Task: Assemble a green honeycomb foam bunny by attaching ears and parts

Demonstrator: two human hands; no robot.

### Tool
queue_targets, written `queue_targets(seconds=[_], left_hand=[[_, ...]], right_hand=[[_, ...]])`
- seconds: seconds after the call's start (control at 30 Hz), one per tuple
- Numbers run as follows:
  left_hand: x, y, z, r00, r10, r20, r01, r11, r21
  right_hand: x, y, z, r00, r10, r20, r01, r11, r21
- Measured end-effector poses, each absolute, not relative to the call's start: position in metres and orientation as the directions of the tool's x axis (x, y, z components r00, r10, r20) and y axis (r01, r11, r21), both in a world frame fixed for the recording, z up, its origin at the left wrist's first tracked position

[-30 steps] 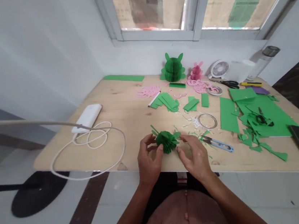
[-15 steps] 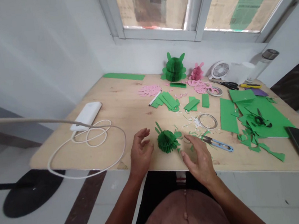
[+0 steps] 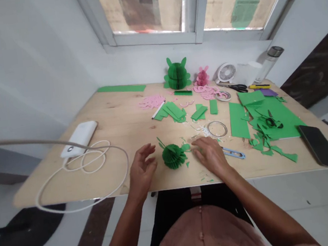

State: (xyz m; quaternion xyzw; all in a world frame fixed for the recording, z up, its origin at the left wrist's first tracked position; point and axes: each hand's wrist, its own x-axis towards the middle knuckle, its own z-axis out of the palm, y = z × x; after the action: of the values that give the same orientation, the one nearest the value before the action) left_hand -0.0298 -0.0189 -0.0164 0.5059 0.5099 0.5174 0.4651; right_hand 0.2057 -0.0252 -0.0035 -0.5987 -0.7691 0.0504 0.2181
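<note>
A small green folded-paper figure (image 3: 173, 156) with thin ears and fanned pleats lies near the front edge of the table, between my two hands. My left hand (image 3: 142, 169) rests just left of it, fingers apart and holding nothing. On its other side, my right hand (image 3: 211, 154) is lowered over paper scraps with fingers spread and empty. Partly covered by that hand are blue-handled thread snips (image 3: 234, 153). Farther back stand a larger green paper figure (image 3: 177, 73) and a small pink one (image 3: 202, 76), both upright.
Green paper strips (image 3: 174, 111), pink offcuts (image 3: 151, 102) and a roll of tape (image 3: 217, 129) lie mid-table. Green sheets (image 3: 238, 121) and a phone (image 3: 322, 146) are at right. A power bank (image 3: 79, 139) with a looped white cable is at left. A fan (image 3: 226, 73) stands behind.
My right hand has come down over the scraps and now covers part of the snips. The view has turned a little to the right. My left hand stays beside the green figure.
</note>
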Motion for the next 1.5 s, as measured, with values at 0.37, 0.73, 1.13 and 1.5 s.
queue_targets(seconds=[0.37, 0.73, 1.13, 1.5], left_hand=[[-0.025, -0.039, -0.014, -0.095, 0.995, -0.007, 0.023, 0.009, 1.0], [-0.024, -0.048, -0.015, -0.231, 0.972, 0.034, 0.062, -0.02, 0.998], [-0.035, -0.031, -0.004, 0.029, 0.942, 0.333, 0.304, -0.326, 0.895], [-0.012, -0.056, -0.026, -0.155, 0.955, 0.254, 0.238, -0.213, 0.948]], right_hand=[[0.19, 0.024, 0.011, -0.327, 0.943, -0.069, 0.927, 0.306, -0.216], [0.209, 0.01, 0.009, -0.19, 0.981, 0.04, 0.903, 0.19, -0.385], [0.208, -0.063, -0.006, -0.058, 0.982, 0.177, 0.618, 0.175, -0.766], [0.182, -0.066, -0.012, -0.05, 0.951, 0.304, 0.747, 0.238, -0.621]])
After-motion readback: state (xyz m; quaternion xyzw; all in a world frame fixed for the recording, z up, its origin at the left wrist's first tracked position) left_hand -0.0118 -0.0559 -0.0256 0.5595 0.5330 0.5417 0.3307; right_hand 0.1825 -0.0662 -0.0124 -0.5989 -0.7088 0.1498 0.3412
